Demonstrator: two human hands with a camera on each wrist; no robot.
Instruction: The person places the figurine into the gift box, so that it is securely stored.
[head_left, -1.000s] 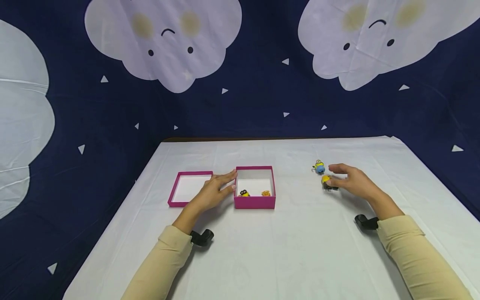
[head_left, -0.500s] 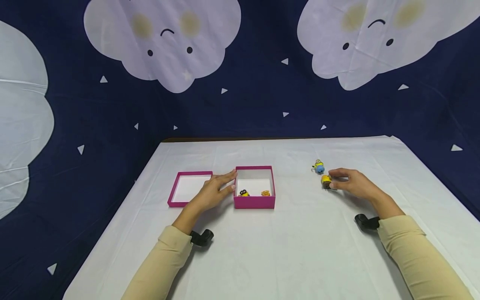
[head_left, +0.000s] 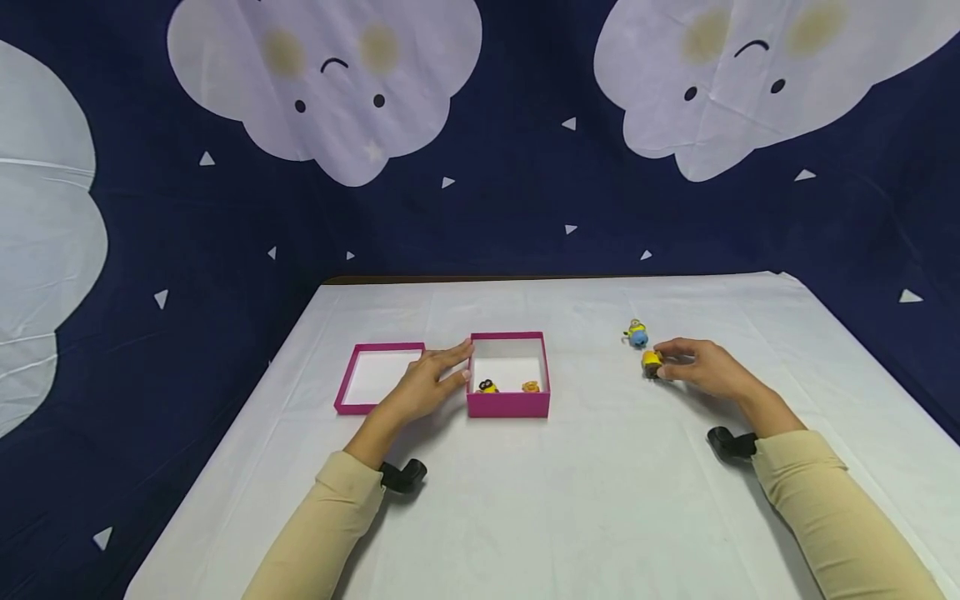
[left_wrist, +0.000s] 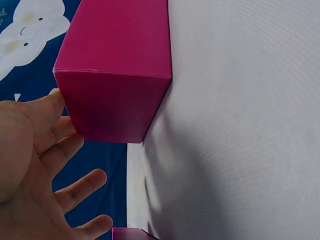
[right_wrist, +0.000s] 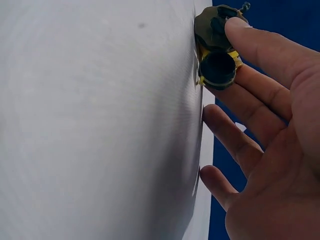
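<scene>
On the white-covered worktop (head_left: 600,475), the right hand (head_left: 708,367) pinches a small yellow-and-black toy figurine (head_left: 650,366); the left hand (head_left: 422,386), grip apart, touches the open magenta box (head_left: 507,406). Lifting straight up should spare the neighbouring yellow-and-blue toy figurine (head_left: 637,335).

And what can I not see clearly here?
Head: lower parts of yellow figure and orange figure, behind pink box wall.
Head: part of lid, behind left hand.
Right wrist: part of pinched figure, covered by right hand.
Left wrist: rest of pink box, cut by top edge.
</scene>
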